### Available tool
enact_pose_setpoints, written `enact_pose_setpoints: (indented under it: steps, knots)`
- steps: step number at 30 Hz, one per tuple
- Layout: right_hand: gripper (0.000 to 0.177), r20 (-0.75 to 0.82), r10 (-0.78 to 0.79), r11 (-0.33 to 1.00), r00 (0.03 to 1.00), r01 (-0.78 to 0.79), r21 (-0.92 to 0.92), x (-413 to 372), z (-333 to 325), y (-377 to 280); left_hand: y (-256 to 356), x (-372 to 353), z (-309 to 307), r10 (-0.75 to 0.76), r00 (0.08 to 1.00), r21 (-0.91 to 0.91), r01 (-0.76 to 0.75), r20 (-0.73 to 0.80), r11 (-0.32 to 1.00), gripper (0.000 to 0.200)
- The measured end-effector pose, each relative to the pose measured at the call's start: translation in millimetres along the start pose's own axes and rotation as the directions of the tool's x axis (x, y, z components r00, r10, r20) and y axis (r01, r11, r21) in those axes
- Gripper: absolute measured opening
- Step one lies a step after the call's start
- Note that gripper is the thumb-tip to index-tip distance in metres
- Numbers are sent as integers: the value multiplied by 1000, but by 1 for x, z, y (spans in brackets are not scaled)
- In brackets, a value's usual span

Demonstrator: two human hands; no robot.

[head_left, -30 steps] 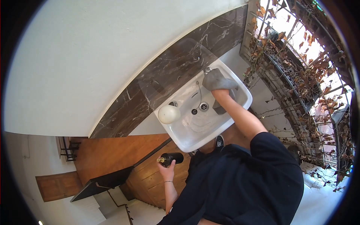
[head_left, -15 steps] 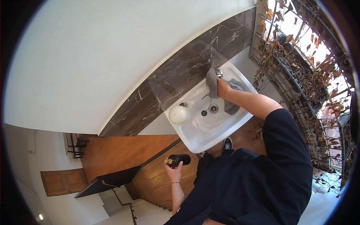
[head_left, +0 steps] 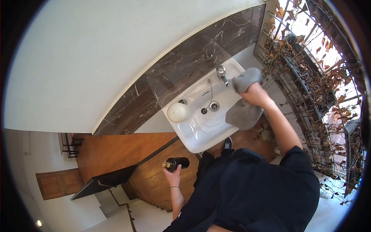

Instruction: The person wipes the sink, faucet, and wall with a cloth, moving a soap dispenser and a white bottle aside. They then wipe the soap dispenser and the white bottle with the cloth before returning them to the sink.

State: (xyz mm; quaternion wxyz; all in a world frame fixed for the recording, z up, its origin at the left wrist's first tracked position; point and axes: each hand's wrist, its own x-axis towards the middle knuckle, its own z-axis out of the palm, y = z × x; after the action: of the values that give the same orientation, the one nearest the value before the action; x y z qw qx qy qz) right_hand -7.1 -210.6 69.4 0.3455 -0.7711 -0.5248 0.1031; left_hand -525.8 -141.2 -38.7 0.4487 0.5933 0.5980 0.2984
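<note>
My left hand (head_left: 172,178) is wrapped round a dark bottle (head_left: 179,162) with a gold-coloured top, held out over the floor to the left of the sink. My right hand (head_left: 256,95) grips a grey cloth (head_left: 244,115) at the right side of the white sink (head_left: 197,144). One part of the cloth is bunched above the fingers, and the rest hangs over the basin and its right rim. Near the cloth, a chrome tap (head_left: 221,73) stands uncovered. In the basin are a drain (head_left: 214,106) and a dark plug (head_left: 204,111) on a chain.
A white globe (head_left: 178,112) partly covers a second metal fitting at the sink's left corner. Dark marble (head_left: 185,63) lines the wall behind. Dry vines (head_left: 301,73) cover a railing on the right. A black panel (head_left: 114,181) and stairs are at lower left.
My right hand has moved right, away from the tap, lifting the grey cloth out towards the sink's right rim. My left hand still holds the bottle.
</note>
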Motion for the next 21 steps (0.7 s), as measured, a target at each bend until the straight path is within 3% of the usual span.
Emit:
enact_pose_setpoints:
  steps: [3, 6, 8, 10, 11, 13, 17, 18, 19, 20, 21]
  knots:
    - [41, -319, 282, 953, 905, -225, 204, -3, 2, 25, 5, 5, 2, 35, 999, 113, -37, 25, 993, 76]
    - [41, -380, 222, 969, 898, -159, 190, 27, 24, 45, 28, 6, 10, -36, 997, -11, 37, 69, 999, 77]
    - [42, -231, 389, 921, 892, -372, 114, 54, 65, 71, 32, 7, 13, 33, 998, 18, -34, 49, 999, 76]
    - [41, -33, 453, 881, 891, -441, 173, 73, 82, 54, 30, 7, 13, 59, 997, 36, -61, 49, 998, 76]
    - [41, -31, 450, 882, 892, -439, 173, 74, 90, 49, 28, 7, 13, 82, 995, 55, -85, 52, 995, 77]
    - [43, 25, 603, 788, 797, -600, 139, 69, 104, 39, 23, 1, 12, 89, 995, 54, -91, 38, 994, 77]
    - [40, 172, 529, 847, 831, -528, -55, 29, 65, 54, 10, -1, 5, 66, 997, 112, -69, 32, 991, 79]
    - [37, 181, 445, 814, 877, -480, 326, 9, 49, 49, 9, -3, 2, 58, 997, 110, -62, 40, 992, 79]
    - [34, 147, 370, 659, 917, -371, 654, -9, 38, 47, 11, -4, 0, 69, 997, 150, -73, 36, 986, 80]
    - [34, 136, 388, 672, 912, -381, 635, -21, 33, 53, 17, -3, 6, 83, 996, 178, -89, 42, 980, 80]
    - [32, 274, 447, 304, 852, -433, 849, -36, 32, 60, 23, -5, 10, 47, 998, 99, -50, 34, 994, 83]
